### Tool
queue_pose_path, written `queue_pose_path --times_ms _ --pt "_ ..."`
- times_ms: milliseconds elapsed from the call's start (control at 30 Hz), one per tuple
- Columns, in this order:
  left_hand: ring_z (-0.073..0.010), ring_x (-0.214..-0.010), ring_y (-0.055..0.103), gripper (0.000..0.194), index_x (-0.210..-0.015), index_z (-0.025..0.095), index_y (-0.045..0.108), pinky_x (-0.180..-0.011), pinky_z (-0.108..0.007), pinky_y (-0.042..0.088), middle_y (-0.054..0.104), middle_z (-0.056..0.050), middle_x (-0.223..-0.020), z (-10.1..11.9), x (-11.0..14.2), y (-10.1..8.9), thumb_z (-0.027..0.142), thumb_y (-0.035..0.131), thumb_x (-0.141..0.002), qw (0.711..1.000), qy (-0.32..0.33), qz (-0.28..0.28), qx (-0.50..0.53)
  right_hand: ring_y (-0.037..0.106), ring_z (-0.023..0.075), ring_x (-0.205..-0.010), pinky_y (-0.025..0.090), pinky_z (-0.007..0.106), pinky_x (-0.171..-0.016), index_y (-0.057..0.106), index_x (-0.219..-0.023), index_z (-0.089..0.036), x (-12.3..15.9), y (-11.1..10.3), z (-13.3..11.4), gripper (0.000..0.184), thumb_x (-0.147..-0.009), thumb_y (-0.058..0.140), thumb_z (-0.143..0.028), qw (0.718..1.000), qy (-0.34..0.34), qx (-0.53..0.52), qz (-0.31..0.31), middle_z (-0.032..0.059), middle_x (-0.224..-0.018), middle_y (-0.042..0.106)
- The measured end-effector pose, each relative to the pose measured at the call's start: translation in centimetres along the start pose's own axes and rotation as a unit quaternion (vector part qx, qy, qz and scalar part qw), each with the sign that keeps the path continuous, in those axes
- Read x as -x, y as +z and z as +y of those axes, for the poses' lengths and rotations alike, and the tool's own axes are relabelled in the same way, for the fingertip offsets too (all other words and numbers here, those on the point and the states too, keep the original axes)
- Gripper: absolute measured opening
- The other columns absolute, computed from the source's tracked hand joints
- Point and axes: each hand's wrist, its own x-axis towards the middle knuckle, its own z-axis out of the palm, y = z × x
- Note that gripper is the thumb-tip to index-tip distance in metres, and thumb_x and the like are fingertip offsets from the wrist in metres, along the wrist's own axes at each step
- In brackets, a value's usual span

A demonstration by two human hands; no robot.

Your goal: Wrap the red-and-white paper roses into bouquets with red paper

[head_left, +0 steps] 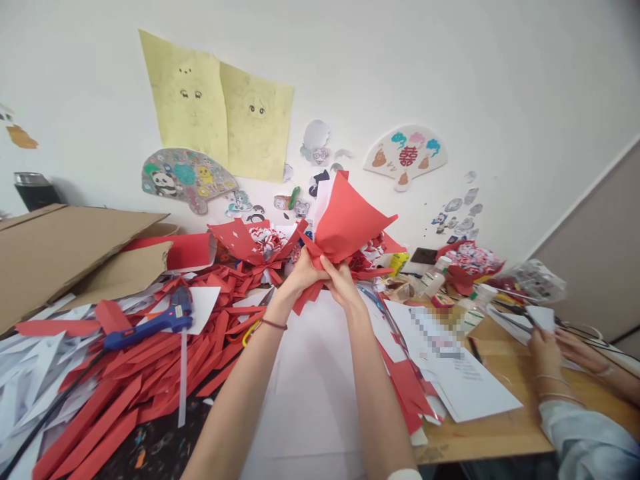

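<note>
Both arms reach forward over white paper [315, 373] on the table. My left hand [304, 272] and my right hand [341, 280] are closed side by side round the gathered lower part of a red paper bouquet wrap [347, 217]. A white sheet edge shows at the wrap's upper left. Whatever lies inside the wrap is turned away from me. Behind my hands, partly covered, stands a bouquet of red and white paper flowers [371, 250]. Another such bouquet [267, 243] in red paper is to the left.
Folded red paper strips [200, 360] heap at left, with a blue glue gun [150, 323] on them. Cardboard [75, 247] lies behind. At right are printed sheets [455, 367], bottles [435, 277], a third bouquet [470, 263], and another person's hands [547, 350] holding white paper.
</note>
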Motion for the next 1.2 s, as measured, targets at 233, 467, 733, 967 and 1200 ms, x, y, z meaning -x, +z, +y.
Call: queue_pose_path --times_ms 233,467,733,967,1200 --pt "-0.0266 -0.116 0.059 0.061 -0.129 0.017 0.048 -0.101 -0.043 0.047 0.057 -0.016 -0.133 1.1 0.3 -0.9 0.040 0.072 -0.078 0.996 -0.015 -0.070 0.061 0.062 0.0218 -0.112 0.059 0.034 -0.086 0.051 -0.122 -0.028 -0.4 -1.1 0.0 0.054 -0.076 0.076 -0.040 1.000 0.012 -0.029 -0.003 0.0040 -0.130 0.060" --pt "-0.0387 -0.127 0.046 0.077 -0.144 0.014 0.034 -0.102 -0.054 0.037 0.051 -0.021 -0.137 0.8 0.5 0.4 0.053 0.060 -0.083 0.914 0.047 0.170 -0.366 0.064 0.0196 -0.110 0.059 0.030 -0.085 0.058 -0.106 -0.025 -0.1 -0.9 0.4 0.032 -0.078 0.071 -0.036 0.999 -0.004 0.003 0.042 0.0020 -0.113 0.069" --pt "-0.0291 -0.129 0.045 0.053 -0.143 0.014 0.040 -0.109 -0.046 0.028 0.049 -0.017 -0.143 0.2 1.3 2.1 0.040 0.038 -0.097 0.782 0.183 0.219 -0.553 0.063 0.0150 -0.112 0.058 0.027 -0.087 0.055 -0.102 -0.028 -0.6 -0.8 1.8 0.019 -0.084 0.059 -0.031 0.993 -0.043 0.015 0.111 -0.0019 -0.109 0.070" --pt "-0.0316 -0.132 0.044 0.062 -0.147 0.020 0.034 -0.106 -0.043 0.032 0.043 -0.015 -0.148 -0.4 0.1 1.2 0.047 0.047 -0.093 0.888 0.160 0.145 -0.406 0.053 0.0182 -0.127 0.055 0.036 -0.099 0.057 -0.102 -0.040 -0.2 -1.3 2.0 0.023 -0.080 0.065 -0.037 0.993 -0.049 0.015 0.108 -0.0043 -0.124 0.064" --pt "-0.0295 -0.132 0.045 0.063 -0.143 0.021 0.038 -0.108 -0.042 0.033 0.048 -0.014 -0.143 0.7 0.4 0.3 0.045 0.057 -0.088 0.924 0.162 0.153 -0.311 0.054 0.0221 -0.127 0.053 0.040 -0.103 0.055 -0.118 -0.035 0.3 -1.3 2.1 0.038 -0.082 0.063 -0.043 0.993 -0.047 0.029 0.104 -0.0031 -0.127 0.062"
